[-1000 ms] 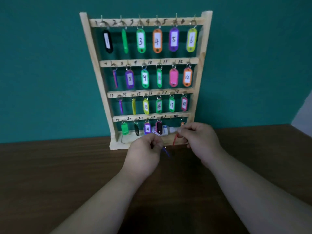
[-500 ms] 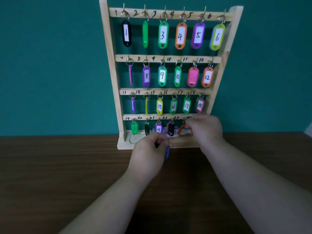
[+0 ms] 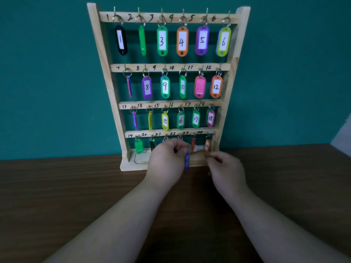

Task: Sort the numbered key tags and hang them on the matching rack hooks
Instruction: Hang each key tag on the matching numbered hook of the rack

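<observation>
The wooden rack (image 3: 106,59) stands against the teal wall with four rows of hooks numbered 1 to 24, and tags hang on most of them. My left hand (image 3: 167,160) is in front of the bottom row and pinches the top of a blue key tag (image 3: 187,161), which dangles before the rack's base. It hides the tags at hooks 21 and 22. A red tag (image 3: 193,144) hangs edge-on under hook 23 and an orange tag (image 3: 207,146) under hook 24. My right hand (image 3: 226,168) is just below the orange tag with curled fingers holding nothing I can see.
The rack sits at the back of a dark wooden table (image 3: 57,196). A green tag (image 3: 139,147) and a black tag (image 3: 152,146) hang at hooks 19 and 20. Something white (image 3: 199,148) lies on the rack's base behind the bottom row.
The red tag that my right hand held now hangs under hook 23, and that hand has drawn back down and to the right. My left hand still holds the blue tag.
</observation>
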